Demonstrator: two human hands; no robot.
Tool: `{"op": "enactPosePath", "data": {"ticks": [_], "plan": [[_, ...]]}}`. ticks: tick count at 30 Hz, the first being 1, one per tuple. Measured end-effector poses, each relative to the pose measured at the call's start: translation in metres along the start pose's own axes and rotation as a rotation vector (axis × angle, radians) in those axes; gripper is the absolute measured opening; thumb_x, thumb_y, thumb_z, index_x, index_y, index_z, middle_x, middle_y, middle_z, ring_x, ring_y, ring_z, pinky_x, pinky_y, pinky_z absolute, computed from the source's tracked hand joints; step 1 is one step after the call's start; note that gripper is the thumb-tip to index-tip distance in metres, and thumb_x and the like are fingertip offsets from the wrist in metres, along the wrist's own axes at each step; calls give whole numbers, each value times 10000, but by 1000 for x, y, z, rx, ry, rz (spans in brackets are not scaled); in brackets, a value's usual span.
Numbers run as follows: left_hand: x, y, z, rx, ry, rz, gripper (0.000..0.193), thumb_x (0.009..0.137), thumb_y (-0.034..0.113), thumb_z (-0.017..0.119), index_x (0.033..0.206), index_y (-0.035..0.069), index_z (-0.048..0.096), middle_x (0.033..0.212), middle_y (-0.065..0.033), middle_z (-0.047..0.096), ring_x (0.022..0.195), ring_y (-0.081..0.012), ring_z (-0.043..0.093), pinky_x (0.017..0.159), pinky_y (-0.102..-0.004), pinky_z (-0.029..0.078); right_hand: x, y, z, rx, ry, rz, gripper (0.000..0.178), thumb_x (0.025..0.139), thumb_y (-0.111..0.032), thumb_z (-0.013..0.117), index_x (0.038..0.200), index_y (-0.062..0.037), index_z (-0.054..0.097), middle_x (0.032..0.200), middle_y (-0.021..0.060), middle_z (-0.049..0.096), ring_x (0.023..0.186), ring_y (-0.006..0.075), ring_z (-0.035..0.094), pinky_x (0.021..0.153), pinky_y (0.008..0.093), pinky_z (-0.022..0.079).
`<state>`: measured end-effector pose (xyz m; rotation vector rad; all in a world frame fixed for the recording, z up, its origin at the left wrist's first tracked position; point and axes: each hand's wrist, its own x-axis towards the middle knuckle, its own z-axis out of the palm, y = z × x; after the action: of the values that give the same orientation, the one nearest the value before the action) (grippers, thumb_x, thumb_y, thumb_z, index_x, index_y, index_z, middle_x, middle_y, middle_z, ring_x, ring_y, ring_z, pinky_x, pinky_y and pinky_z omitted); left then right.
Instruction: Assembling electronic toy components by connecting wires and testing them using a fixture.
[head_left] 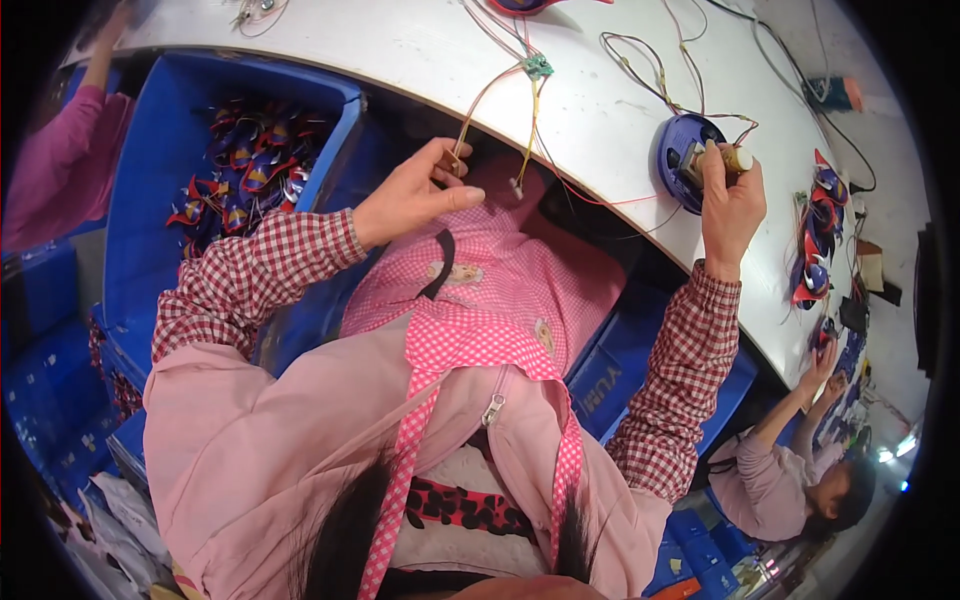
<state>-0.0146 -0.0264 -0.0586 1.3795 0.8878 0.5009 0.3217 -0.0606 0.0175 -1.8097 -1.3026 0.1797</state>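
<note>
My left hand [415,198] is by the table's near edge, its curled fingertips on thin wires [466,125] and the thumb held apart. Those wires run up to a small green circuit board [538,66] lying on the white table. A further wire from the board hangs over the edge, ending in a small connector [517,187]. To the right, my right hand [733,215] grips a pale yellow cylindrical piece [738,158] against a round blue-purple housing [672,150]. My fingers cover part of the housing's inside. Red and dark wires [640,70] trail from it across the table.
A blue bin [230,75] of red-and-purple parts [250,150] stands at the left. Similar parts [822,230] line the table's [600,140] right side. A co-worker [780,480] works at the lower right; another person's pink sleeve [70,165] shows at far left.
</note>
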Motion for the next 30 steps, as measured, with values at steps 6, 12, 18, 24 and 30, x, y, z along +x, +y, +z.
{"op": "enactPosePath", "data": {"ticks": [6, 12, 18, 24, 30], "plan": [[-4, 39, 16, 495, 394, 505, 543, 751, 215, 734, 1179, 13, 467, 1008, -92, 483, 892, -177, 488, 782, -298, 416, 1, 4, -39, 615, 29, 395, 160, 853, -177, 631, 824, -25, 587, 642, 11, 563, 488, 57, 459, 426, 182, 335], [80, 85, 100, 906, 140, 923, 291, 734, 261, 691, 895, 40, 591, 877, -86, 529, 903, -272, 485, 798, -379, 385, 3, -5, -31, 746, 75, 423, 154, 851, -180, 632, 824, -36, 584, 654, 5, 563, 461, 36, 396, 404, 169, 260], [111, 68, 91, 1144, 103, 915, 208, 753, 231, 665, 861, 67, 596, 853, -60, 535, 889, -255, 491, 773, -379, 388, -7, -10, -26, 571, 65, 227, 132, 861, -154, 621, 866, -23, 600, 692, 12, 571, 503, 46, 453, 445, 168, 338], [109, 69, 52, 1117, 194, 870, 195, 752, 221, 666, 852, 72, 590, 854, -56, 538, 852, -247, 495, 759, -367, 393, -16, -8, -2, 202, 25, -70, 152, 866, -138, 625, 904, 7, 599, 736, 20, 579, 633, 68, 536, 581, 180, 431], [58, 66, 35, 847, 205, 953, 235, 729, 193, 698, 889, 60, 588, 902, -94, 536, 898, -263, 499, 797, -375, 409, -13, -22, 2, -167, 64, -178, 234, 844, -146, 654, 980, 35, 592, 889, 81, 576, 773, 130, 571, 639, 240, 460]]}}
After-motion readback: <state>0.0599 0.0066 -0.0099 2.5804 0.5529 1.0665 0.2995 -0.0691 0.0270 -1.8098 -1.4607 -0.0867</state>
